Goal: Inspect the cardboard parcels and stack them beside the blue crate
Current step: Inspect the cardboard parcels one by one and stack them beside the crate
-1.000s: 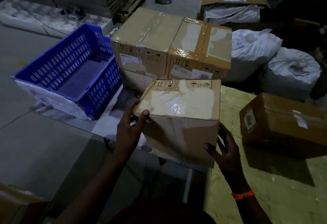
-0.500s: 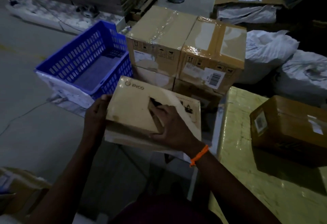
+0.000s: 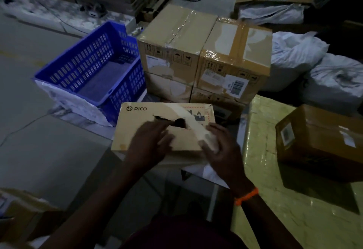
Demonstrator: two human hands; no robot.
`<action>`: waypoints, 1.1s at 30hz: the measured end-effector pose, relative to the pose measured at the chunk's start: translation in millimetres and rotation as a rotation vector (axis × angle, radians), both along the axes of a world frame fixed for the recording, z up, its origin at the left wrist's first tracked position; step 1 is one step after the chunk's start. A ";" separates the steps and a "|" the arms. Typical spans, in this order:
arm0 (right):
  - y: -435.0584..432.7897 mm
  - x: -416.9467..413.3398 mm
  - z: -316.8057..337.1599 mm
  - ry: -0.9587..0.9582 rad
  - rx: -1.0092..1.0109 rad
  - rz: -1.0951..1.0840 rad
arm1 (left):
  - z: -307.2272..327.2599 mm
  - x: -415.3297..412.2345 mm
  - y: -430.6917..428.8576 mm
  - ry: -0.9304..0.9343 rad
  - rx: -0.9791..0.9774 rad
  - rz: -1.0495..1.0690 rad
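Straight fingers [image 3: 159, 129] of the left hand [image 3: 149, 146] lie flat on a torn PICO parcel [image 3: 141, 123]. The right hand [image 3: 220, 148] rests there too (blurred, grip unclear). The parcel is just beside the blue crate [image 3: 78, 60], at its near right corner.

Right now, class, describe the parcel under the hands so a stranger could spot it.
Find the blue crate; right of it stands a stack of taped parcels. In front of that stack, under the left hand and right hand, is a single parcel. Only it is printed PICO, with a torn hole on top.
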State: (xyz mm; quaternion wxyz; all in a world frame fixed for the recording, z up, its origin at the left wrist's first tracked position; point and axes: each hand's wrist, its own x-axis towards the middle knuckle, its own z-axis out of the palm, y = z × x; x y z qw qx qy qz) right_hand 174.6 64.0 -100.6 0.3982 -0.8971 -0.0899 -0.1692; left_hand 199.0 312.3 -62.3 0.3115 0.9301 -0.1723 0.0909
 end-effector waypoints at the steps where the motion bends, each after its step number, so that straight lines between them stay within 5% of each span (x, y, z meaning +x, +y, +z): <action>1: -15.2 -6.1 -5.4 0.035 0.046 -0.100 | -3.5 0.3 -17.1 0.016 0.097 -0.080; 5: -53.8 -23.7 -27.6 0.119 0.100 -0.322 | -32.7 5.5 -56.7 0.108 0.379 -0.088; 11: -55.2 -33.3 -44.5 0.298 0.221 -0.330 | -40.0 14.8 -46.5 0.010 0.367 -0.148; 24: -49.5 12.5 -11.5 0.624 0.714 -0.181 | -11.4 -0.2 -2.3 -0.031 -0.384 0.120; 29: -28.1 16.7 18.9 0.518 0.883 -0.059 | -16.5 -13.6 12.6 0.083 -0.547 0.269; 33: -15.1 9.2 43.8 0.428 0.776 -0.015 | -31.3 -21.2 32.8 0.244 -0.528 0.322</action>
